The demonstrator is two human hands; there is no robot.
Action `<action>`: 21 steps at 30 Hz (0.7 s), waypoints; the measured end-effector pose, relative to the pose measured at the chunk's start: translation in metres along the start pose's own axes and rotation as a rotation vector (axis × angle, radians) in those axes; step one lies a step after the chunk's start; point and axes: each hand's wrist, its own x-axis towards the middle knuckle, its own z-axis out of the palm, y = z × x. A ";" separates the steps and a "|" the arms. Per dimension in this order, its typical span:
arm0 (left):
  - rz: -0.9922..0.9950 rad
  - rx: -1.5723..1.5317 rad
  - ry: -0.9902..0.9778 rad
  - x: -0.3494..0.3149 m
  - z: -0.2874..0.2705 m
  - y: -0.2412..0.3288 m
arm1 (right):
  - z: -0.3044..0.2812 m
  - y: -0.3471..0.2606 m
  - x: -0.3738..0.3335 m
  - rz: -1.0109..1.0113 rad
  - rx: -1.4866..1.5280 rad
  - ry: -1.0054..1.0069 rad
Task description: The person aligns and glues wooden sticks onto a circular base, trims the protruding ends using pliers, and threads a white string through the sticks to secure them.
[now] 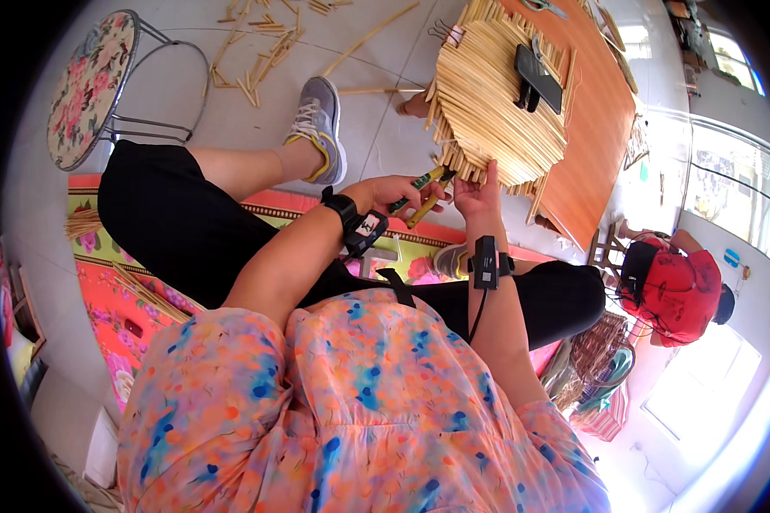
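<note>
My left hand (408,195) is closed around the handles of a pair of pliers (428,208) with yellow and dark green grips. The dark jaws of the pliers are at the lower edge of a panel of pale wooden sticks (488,111), close to the stick ends. Beside them, my right hand (479,198) grips that same edge between thumb and fingers, with one finger stretched along the sticks. The panel is made of many thin sticks laid side by side, and its outline is stepped. A dark phone-like device (537,77) lies on its upper right part.
An orange-brown tabletop (603,128) extends under and right of the panel. Loose sticks (269,60) lie on the tiled floor near a round floral stool (94,90). A person in red (678,286) sits at the right, near woven baskets (597,346).
</note>
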 end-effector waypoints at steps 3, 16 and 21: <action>0.039 -0.010 0.012 0.007 0.005 0.002 | -0.001 -0.002 0.001 0.022 -0.004 -0.024; 0.080 0.130 0.208 0.008 -0.005 -0.007 | -0.002 -0.001 0.002 0.047 -0.001 -0.002; -0.164 0.727 0.504 -0.004 0.001 0.005 | 0.000 -0.003 -0.001 0.020 -0.007 -0.020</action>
